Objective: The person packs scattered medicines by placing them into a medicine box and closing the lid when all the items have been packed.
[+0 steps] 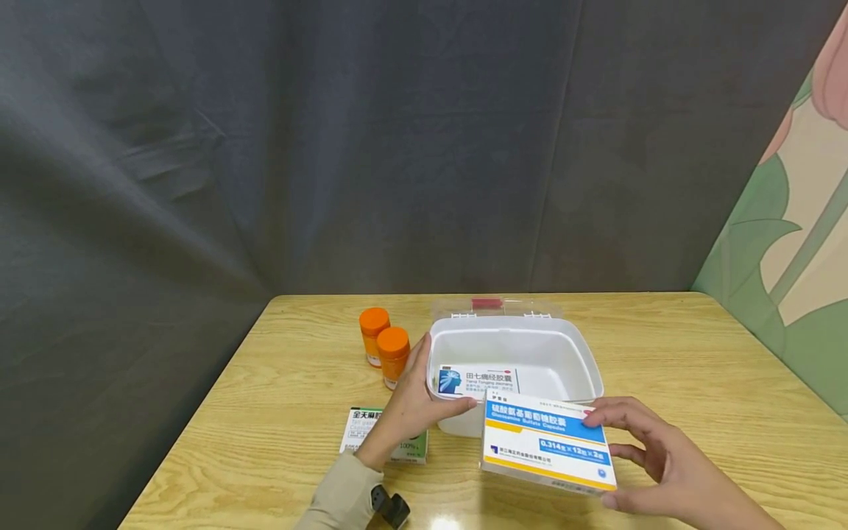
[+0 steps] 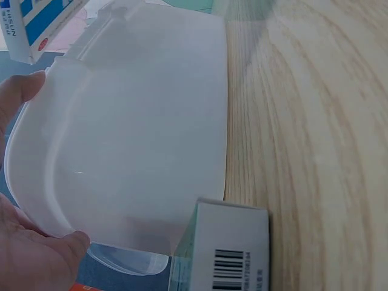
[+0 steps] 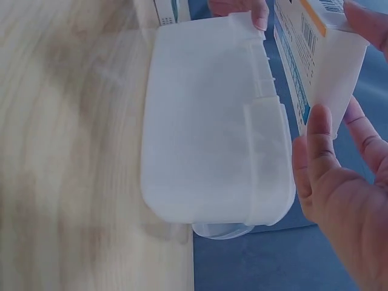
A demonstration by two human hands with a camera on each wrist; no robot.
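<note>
My left hand point(image 1: 412, 401) grips the left front corner of a white plastic storage box point(image 1: 450, 425), thumb along the front rim. Inside the storage box a white medicine box with a blue head picture point(image 1: 490, 380) leans at the left. My right hand point(image 1: 652, 460) holds a white, blue and yellow medicine box point(image 1: 543, 442) by its right end, between thumb and fingers. This medicine box is tilted above the storage box's front edge and hides part of it. The right wrist view shows the held box point(image 3: 321, 66) apart from the storage box's wall point(image 3: 206, 127).
Two orange-capped bottles point(image 1: 394, 353) stand left of the storage box. A green and white medicine box point(image 1: 414, 447) lies on the wooden table point(image 1: 252, 419), partly behind my left forearm. The storage box's clear lid point(image 1: 450, 305) hangs open at the back. A dark curtain point(image 1: 411, 147) rises behind.
</note>
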